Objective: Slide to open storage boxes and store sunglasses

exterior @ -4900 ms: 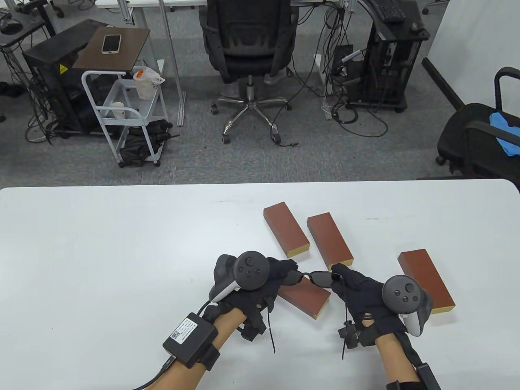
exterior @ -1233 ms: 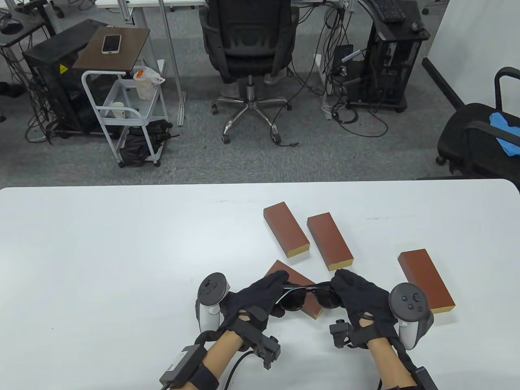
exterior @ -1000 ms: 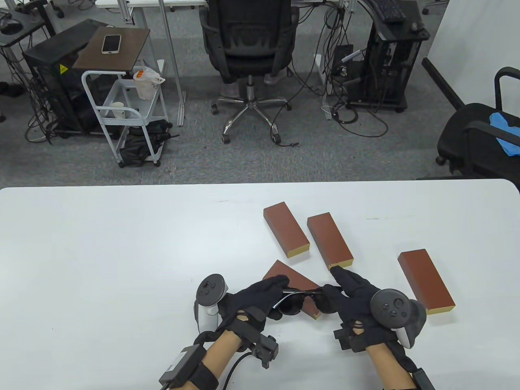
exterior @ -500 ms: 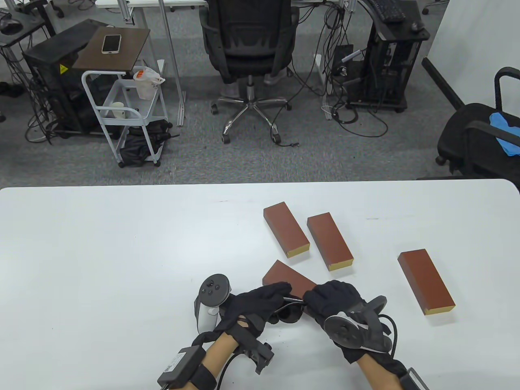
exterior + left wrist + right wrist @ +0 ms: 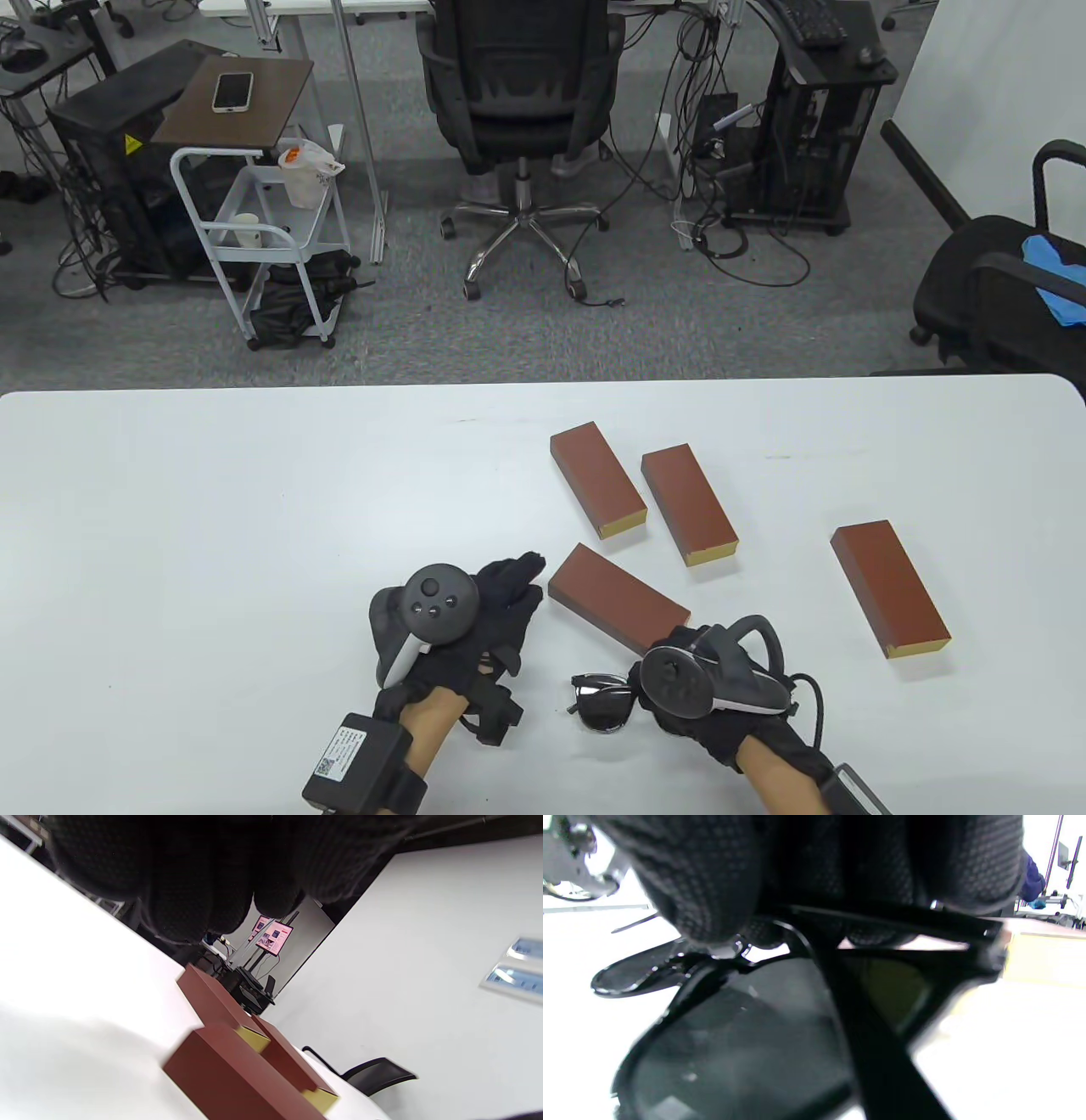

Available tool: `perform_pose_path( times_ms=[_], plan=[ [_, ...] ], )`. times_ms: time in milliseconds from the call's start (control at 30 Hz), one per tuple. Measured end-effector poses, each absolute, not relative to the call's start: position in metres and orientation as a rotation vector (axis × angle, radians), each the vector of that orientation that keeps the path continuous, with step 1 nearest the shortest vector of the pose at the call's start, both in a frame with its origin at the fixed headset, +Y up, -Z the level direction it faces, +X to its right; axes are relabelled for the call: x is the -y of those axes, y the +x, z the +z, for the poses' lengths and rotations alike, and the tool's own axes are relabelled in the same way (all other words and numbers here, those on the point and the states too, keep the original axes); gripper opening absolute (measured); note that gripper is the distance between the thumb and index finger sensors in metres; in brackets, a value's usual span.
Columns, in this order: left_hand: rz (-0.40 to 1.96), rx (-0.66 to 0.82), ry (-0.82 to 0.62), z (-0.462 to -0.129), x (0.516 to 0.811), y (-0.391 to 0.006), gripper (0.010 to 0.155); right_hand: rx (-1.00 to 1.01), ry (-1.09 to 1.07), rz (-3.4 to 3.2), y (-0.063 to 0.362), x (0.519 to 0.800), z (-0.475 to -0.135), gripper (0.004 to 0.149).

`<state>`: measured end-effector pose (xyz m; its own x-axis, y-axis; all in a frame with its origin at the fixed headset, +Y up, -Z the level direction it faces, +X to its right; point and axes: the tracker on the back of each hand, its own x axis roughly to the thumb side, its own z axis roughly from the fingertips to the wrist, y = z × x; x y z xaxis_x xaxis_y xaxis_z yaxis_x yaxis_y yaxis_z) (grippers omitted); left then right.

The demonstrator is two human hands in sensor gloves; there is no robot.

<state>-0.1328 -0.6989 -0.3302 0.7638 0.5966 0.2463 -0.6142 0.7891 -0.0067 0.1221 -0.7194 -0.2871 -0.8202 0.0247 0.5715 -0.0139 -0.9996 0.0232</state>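
Sunglasses (image 5: 604, 701) sit folded, low over the table (image 5: 212, 526) near its front edge, pinched along the frame by the curled fingers of the right hand (image 5: 708, 688). The left hand (image 5: 462, 624) holds nothing, its fingers stretched out toward the nearest box (image 5: 618, 598), just short of touching it. That box looks closed, as do the three farther ones. So the step in hand seems to be opening it: the free hand must steady the sleeve and push the inner tray out, then the glasses go in
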Motion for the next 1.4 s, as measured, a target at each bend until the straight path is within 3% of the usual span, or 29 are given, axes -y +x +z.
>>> perform_pose_path(
  times_ms=[133, 333, 600, 1033, 1167, 1400],
  plan=[
    [0.501, 0.231, 0.103, -0.331, 0.695, -0.137, 0.052, -0.181, 0.984, 3.009, 0.118, 0.73, -0.288, 0.037],
    [0.308, 0.237, 0.116, -0.332, 0.696, -0.133, 0.053, -0.162, 1.045, 3.116, 0.11, 0.74, -0.285, 0.038],
    [0.306, 0.231, 0.135, -0.333, 0.695, -0.134, 0.055, -0.132, 0.916, 3.091, 0.124, 0.733, -0.288, 0.043],
    [0.261, 0.13, 0.139, -0.332, 0.692, -0.136, 0.067, 0.326, 0.311, 2.954, 0.216, 0.692, -0.323, 0.058],
    [0.269, 0.173, 0.076, -0.333, 0.696, -0.13, 0.07, 0.242, 0.04, 3.109, 0.251, 0.696, -0.341, 0.069],
    [0.282, 0.181, 0.005, -0.334, 0.702, -0.123, 0.069, -0.121, -0.466, 3.343, 0.323, 0.72, -0.358, 0.089]
  ],
)
